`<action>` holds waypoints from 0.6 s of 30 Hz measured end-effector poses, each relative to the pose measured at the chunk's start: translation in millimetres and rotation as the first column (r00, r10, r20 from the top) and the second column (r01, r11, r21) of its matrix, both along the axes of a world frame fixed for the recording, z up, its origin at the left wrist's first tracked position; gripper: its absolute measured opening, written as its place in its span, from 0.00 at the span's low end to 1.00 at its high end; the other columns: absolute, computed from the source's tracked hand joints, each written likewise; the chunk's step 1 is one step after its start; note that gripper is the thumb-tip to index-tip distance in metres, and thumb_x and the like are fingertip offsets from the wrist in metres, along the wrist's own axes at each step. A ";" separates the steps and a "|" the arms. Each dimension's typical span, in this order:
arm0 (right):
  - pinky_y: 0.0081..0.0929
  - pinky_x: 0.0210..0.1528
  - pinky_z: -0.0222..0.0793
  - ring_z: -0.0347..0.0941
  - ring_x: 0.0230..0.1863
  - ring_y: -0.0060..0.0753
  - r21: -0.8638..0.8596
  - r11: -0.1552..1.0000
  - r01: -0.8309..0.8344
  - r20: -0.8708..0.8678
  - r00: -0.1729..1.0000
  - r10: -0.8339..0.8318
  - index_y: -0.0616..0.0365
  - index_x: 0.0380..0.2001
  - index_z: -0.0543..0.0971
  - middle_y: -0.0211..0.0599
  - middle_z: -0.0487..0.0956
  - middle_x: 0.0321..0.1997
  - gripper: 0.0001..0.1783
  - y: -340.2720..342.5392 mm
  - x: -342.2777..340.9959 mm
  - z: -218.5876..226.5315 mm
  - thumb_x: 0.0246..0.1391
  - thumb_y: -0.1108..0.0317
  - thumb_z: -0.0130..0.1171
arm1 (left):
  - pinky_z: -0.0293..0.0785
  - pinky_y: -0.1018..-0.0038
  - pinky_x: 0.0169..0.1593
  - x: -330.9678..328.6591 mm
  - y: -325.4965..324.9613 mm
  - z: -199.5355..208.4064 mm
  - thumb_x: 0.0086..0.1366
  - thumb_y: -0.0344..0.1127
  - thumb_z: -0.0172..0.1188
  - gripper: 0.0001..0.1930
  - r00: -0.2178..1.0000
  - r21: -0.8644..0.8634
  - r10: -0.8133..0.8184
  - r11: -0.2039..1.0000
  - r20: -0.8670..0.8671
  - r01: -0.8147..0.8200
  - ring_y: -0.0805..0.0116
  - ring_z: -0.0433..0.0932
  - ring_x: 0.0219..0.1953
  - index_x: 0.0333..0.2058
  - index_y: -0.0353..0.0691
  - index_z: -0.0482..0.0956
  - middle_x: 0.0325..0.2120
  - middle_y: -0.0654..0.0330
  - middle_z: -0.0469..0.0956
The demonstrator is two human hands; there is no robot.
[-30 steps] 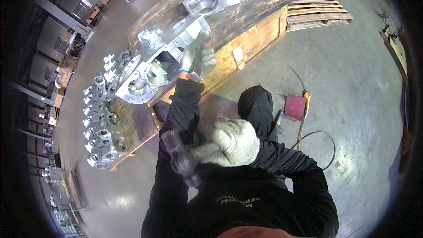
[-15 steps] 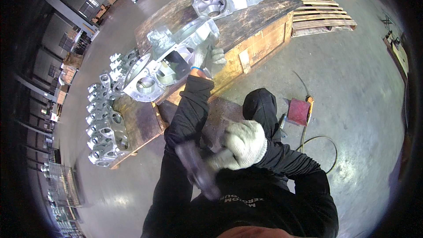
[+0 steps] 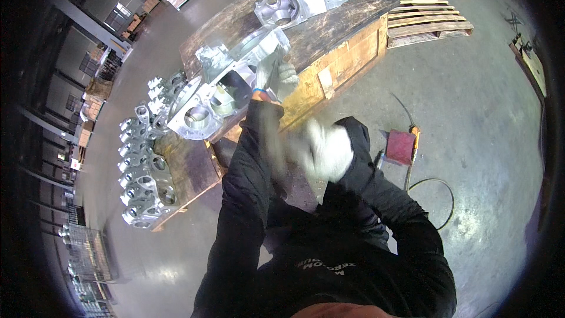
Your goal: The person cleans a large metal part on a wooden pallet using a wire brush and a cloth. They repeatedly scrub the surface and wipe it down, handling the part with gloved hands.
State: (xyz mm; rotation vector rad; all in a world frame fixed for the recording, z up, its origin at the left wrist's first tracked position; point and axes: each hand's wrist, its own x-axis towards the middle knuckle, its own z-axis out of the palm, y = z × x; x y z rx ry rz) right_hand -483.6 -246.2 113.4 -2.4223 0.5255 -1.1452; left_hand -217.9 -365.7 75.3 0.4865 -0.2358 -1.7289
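My left hand [image 3: 278, 76], in a whitish glove, is closed at the near right side of a large silvery metal casting [image 3: 229, 91]. What its fingers hold is hidden. My right hand [image 3: 329, 150], also gloved and smeared by motion, is shut on a hammer [image 3: 272, 141]. The hammer's dark head is a blurred streak beside my left forearm, below the left hand. The casting has round openings and a square hollow, and lies across the near left end of a wooden crate [image 3: 347, 59].
Another casting [image 3: 306, 0] stands farther back on the crate. Several smaller castings [image 3: 147, 182] sit on a low wooden board at the left. A slatted pallet [image 3: 429, 12] lies behind. On the floor at right are a red pad [image 3: 401, 147] and a hose [image 3: 452, 200].
My right hand and the hammer have swung up and forward, from near my chest toward the left hand. My left hand stays at the casting.
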 end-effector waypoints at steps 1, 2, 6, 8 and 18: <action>0.37 0.20 0.72 0.77 0.17 0.47 0.061 0.997 0.050 -0.004 0.999 -0.049 0.59 0.36 0.74 0.46 0.79 0.21 0.20 -1.3 -1.6 -1.4 0.56 0.53 0.66 | 0.60 0.73 0.26 -0.9 -1.6 0.8 0.72 0.48 0.58 0.13 0.991 -0.040 -0.050 0.998 -0.121 0.045 0.76 0.60 0.18 0.31 0.48 0.76 0.19 0.73 0.63; 0.37 0.20 0.72 0.77 0.16 0.48 0.141 0.980 0.141 0.005 0.990 -0.143 0.59 0.37 0.74 0.45 0.78 0.19 0.19 -2.2 2.0 -2.4 0.58 0.54 0.65 | 0.60 0.73 0.26 -1.6 -1.8 1.0 0.71 0.47 0.59 0.14 0.969 0.022 -0.036 0.999 -0.245 0.042 0.75 0.60 0.18 0.31 0.45 0.75 0.19 0.73 0.64; 0.35 0.23 0.74 0.79 0.23 0.45 -0.122 0.976 -0.180 0.146 0.969 0.197 0.56 0.34 0.77 0.48 0.80 0.30 0.22 7.3 -6.1 -12.0 0.48 0.51 0.71 | 0.58 0.74 0.25 2.7 -8.5 -1.1 0.70 0.44 0.59 0.13 0.999 -0.027 0.003 1.000 -0.035 -0.004 0.76 0.59 0.17 0.29 0.46 0.72 0.16 0.72 0.60; 0.34 0.23 0.74 0.78 0.23 0.45 -0.377 0.898 -0.228 0.234 0.914 0.331 0.56 0.31 0.76 0.48 0.78 0.29 0.24 8.8 -8.9 -13.1 0.41 0.50 0.73 | 0.60 0.74 0.28 6.7 -9.6 -4.6 0.71 0.40 0.58 0.08 0.991 -0.097 -0.083 0.993 -0.103 0.073 0.75 0.61 0.19 0.36 0.42 0.77 0.18 0.72 0.61; 0.38 0.21 0.71 0.76 0.19 0.43 -0.169 0.981 -0.100 0.211 0.968 0.135 0.51 0.28 0.71 0.39 0.74 0.20 0.24 -1.9 8.8 -13.1 0.54 0.45 0.69 | 0.59 0.72 0.25 16.0 -23.4 -10.1 0.72 0.43 0.54 0.11 0.993 -0.098 -0.029 0.995 -0.113 0.018 0.75 0.60 0.18 0.30 0.48 0.72 0.17 0.71 0.58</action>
